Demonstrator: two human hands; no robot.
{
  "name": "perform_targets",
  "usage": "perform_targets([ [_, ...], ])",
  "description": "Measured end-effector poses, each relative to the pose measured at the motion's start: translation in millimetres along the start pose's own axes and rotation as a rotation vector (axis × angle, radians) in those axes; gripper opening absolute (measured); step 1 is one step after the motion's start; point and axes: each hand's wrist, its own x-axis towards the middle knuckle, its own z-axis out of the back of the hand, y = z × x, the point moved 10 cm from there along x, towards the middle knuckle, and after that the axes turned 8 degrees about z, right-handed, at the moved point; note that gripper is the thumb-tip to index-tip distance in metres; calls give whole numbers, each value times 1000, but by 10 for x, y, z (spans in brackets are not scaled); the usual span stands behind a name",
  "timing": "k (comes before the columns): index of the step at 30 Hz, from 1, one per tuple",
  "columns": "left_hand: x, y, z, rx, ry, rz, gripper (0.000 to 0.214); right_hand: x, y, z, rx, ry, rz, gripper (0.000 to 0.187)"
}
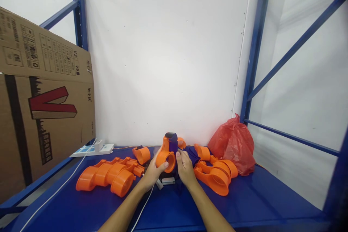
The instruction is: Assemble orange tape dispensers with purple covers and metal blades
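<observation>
Left hand (152,174), half closed, cupped the orange housing (165,160) from the left, with its thumb on the rim of the round mouth. Right hand (185,168), fingers bent, pressed against the housing's right side, thumb near the mouth; both hands gripped the one part. The housing stood upright at the middle of the bench (244,203), just above its surface, with a purple insert (174,140) showing at its top. A small white piece (168,180) lay on the bench directly below the hands; what it was could not be told. A white cable (54,192) ran from the near edge past the left wrist.

Left of the hands lay a row of like orange housings (108,175), touching one another, with a single orange cup (141,154) behind them. Right of the hands lay a second group of orange parts (217,177), and just beyond these, against the wall, a crumpled red bag (233,144). At far left a power strip (92,149) rested at the wall, beside a leaning cardboard box (40,108). Blue uprights (251,61) framed the white back panel (168,54).
</observation>
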Motion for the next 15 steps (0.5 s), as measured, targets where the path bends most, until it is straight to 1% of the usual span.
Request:
perform_targets([
  [2, 32, -35, 45, 24, -57, -13, 64, 6, -16, 27, -31, -13, 3, 40],
  [4, 54, -133, 95, 101, -105, -39, 59, 4, -46, 58, -37, -29, -9, 40],
  [6, 55, -324, 173, 236, -154, -77, 52, -1, -67, 77, -37, -34, -24, 42],
  [8, 45, -605, 301, 418, -205, -116, 49, -3, -66, 81, -38, -28, -32, 45],
  [9, 49, -754, 370, 505, -204, -122, 49, -1, -57, 79, -39, -24, -31, 46],
  [12, 99, -1175, 658, 773, -174, -103, 60, 9, -19, 63, -35, -13, -18, 45],
  [13, 122, -1304, 804, 881, -198, -88, 63, 12, -6, 57, -35, -11, -10, 45],
  [15, 157, -1541, 1169, 1118, -337, -42, 63, 18, 14, 49, -38, -8, 5, 45],
])
